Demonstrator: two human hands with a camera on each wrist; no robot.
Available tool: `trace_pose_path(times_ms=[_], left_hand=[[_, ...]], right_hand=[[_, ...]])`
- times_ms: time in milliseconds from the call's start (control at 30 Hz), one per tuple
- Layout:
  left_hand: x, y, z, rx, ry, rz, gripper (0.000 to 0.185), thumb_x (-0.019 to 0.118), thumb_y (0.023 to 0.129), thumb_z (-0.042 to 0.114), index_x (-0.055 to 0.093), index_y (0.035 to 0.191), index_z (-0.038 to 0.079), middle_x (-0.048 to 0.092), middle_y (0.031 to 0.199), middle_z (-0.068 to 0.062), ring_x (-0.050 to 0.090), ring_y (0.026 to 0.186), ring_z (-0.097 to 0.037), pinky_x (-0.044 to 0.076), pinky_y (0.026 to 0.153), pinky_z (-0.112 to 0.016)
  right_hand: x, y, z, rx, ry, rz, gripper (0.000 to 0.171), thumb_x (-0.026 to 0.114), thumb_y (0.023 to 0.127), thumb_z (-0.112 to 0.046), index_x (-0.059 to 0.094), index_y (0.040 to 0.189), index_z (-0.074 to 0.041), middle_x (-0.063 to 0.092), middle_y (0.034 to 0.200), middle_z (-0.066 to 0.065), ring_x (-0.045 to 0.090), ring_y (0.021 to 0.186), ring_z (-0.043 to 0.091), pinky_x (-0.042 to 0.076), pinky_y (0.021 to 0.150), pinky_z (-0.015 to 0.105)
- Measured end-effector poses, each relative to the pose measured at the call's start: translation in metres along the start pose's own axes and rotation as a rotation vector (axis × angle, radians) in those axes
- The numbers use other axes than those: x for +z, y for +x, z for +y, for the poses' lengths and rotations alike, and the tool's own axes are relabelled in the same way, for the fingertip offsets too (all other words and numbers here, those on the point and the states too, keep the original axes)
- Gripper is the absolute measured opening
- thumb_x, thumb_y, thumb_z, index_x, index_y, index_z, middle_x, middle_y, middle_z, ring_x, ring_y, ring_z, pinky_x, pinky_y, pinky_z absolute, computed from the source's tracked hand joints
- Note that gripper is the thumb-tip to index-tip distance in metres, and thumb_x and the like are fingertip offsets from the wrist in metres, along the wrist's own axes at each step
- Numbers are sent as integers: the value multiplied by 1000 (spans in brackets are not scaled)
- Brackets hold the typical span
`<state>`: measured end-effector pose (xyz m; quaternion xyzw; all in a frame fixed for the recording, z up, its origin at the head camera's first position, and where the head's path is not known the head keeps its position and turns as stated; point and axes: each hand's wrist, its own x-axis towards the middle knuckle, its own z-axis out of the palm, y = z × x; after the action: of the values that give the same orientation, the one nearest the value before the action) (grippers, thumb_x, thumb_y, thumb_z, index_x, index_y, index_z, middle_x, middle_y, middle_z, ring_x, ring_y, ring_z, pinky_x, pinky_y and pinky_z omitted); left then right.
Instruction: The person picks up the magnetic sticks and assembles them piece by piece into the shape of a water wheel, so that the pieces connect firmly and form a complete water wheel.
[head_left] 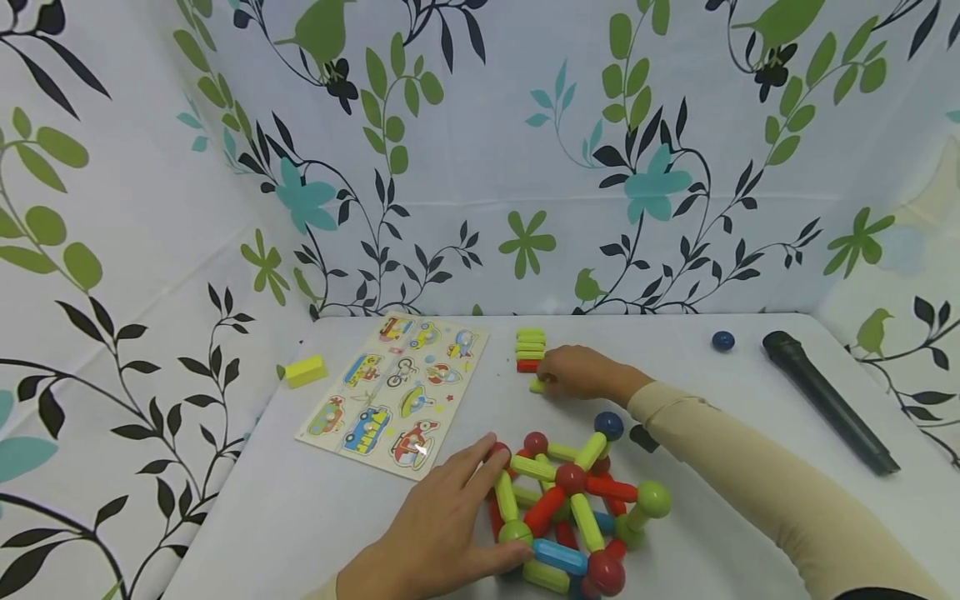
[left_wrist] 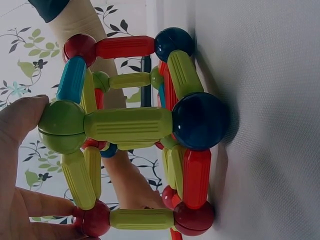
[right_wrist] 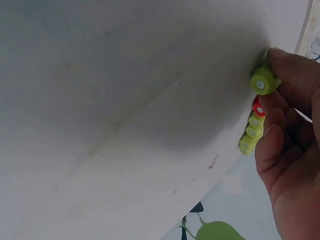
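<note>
A structure of green, red and blue rods joined by balls (head_left: 573, 508) stands on the white table (head_left: 285, 517) near its front. My left hand (head_left: 480, 492) holds its left side, with the thumb on a green ball (left_wrist: 62, 125) and the fingers by a red ball (left_wrist: 92, 220). Farther back, my right hand (head_left: 547, 379) pinches a loose green rod (head_left: 536, 386) on the table. That green rod (right_wrist: 262, 81) lies just in front of a short row of green and red rods (head_left: 530, 348).
A picture puzzle board (head_left: 393, 392) lies left of the structure, with a yellow block (head_left: 305, 371) beyond it. A blue ball (head_left: 723, 340) and a black microphone (head_left: 828, 400) lie at the right. Leaf-patterned cloth walls (head_left: 480, 167) close in the back and sides.
</note>
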<state>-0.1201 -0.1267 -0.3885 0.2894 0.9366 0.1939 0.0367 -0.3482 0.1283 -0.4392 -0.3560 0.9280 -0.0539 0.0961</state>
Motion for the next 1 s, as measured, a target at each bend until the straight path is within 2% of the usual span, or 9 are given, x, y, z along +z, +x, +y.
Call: trace_pose_path(times_ms=[133, 300, 433, 567, 633, 800, 900, 1000], left_hand=[[1, 0, 0, 2, 8, 5, 97, 48, 85, 84, 39, 157, 20, 36, 163, -2, 47, 140, -22, 48, 106, -48], [2, 0, 0, 2, 18, 10, 98, 47, 85, 85, 40, 157, 20, 35, 163, -1, 46, 140, -22, 47, 107, -47], [2, 1, 1, 4, 23, 14, 97, 48, 85, 85, 40, 157, 19, 35, 163, -2, 46, 140, -22, 48, 107, -47], [1, 1, 1, 9, 21, 22, 97, 49, 85, 84, 40, 157, 19, 36, 163, -3, 46, 140, -22, 48, 107, -47], [0, 1, 1, 10, 16, 25, 97, 49, 85, 84, 40, 157, 19, 36, 163, -3, 46, 140, -22, 47, 107, -47], [1, 1, 0, 9, 1, 26, 97, 50, 85, 83, 41, 157, 19, 36, 162, -3, 47, 140, -22, 48, 106, -47], [2, 1, 0, 14, 0, 37, 97, 50, 85, 83, 41, 156, 18, 36, 163, -4, 47, 140, -22, 48, 107, -46], [3, 1, 0, 21, 7, 47, 97, 50, 85, 83, 41, 156, 17, 37, 162, -5, 47, 140, -23, 48, 107, -46]], right_hand=[[-1, -8, -1, 27, 2, -24, 11, 73, 93, -25, 73, 101, -18, 62, 84, -6, 55, 80, 15, 52, 80, 32], [-15, -34, 2, 72, 53, 21, 11, 73, 91, -26, 72, 100, -19, 64, 86, -8, 56, 80, 14, 52, 76, 32], [-37, -72, 7, 85, 146, 108, 12, 73, 91, -22, 72, 102, -19, 66, 89, -8, 57, 81, 13, 52, 73, 31], [-59, -122, 2, 53, 180, 198, 17, 75, 91, -20, 73, 108, -22, 65, 94, -12, 57, 84, 10, 53, 73, 30], [-66, -149, -7, -1, 156, 237, 22, 77, 90, -18, 73, 111, -23, 65, 99, -14, 58, 88, 8, 55, 75, 29], [-70, -201, -41, -264, 29, 355, 35, 85, 82, -15, 73, 113, -27, 65, 105, -13, 59, 92, 4, 56, 75, 21], [-65, -217, -63, -398, -7, 371, 36, 87, 82, -20, 73, 114, -29, 65, 106, -12, 57, 92, 5, 52, 74, 13], [-56, -224, -82, -478, -10, 352, 33, 85, 85, -27, 73, 115, -29, 66, 107, -13, 55, 90, 4, 46, 73, 6]])
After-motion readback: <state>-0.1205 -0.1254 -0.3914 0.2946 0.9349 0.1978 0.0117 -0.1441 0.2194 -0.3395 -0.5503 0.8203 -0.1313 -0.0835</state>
